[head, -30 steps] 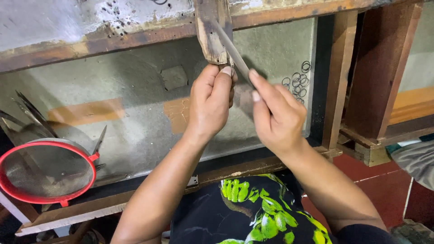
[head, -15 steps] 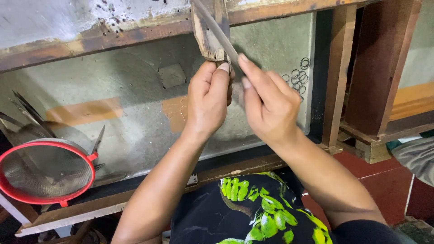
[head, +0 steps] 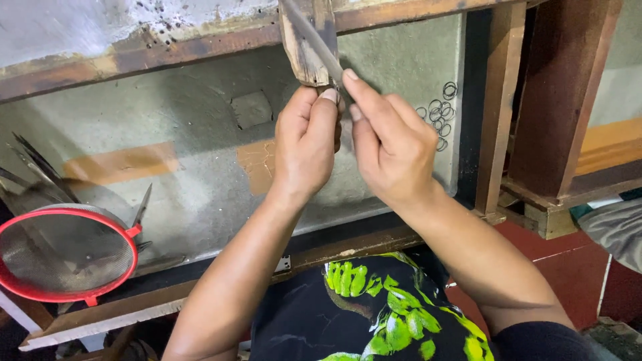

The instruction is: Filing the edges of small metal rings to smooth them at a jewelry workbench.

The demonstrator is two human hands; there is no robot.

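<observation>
Blades: one thin grey metal blade (head: 314, 41) on one worn wooden block (head: 302, 57), far.
Left hand (head: 306, 150): fingers closed, pinching the blade.
Right hand (head: 394, 144): fingers closed, pinching the blade too.
Sieves: one round red-rimmed mesh sieve (head: 63, 253), near left.

No packages, labels, signs or screens are shown anywhere on the workbench, the wall or the floor in view.

A thin grey metal blade (head: 314, 41) is held slanted against a worn wooden block (head: 302, 57), its lower end pinched
</observation>
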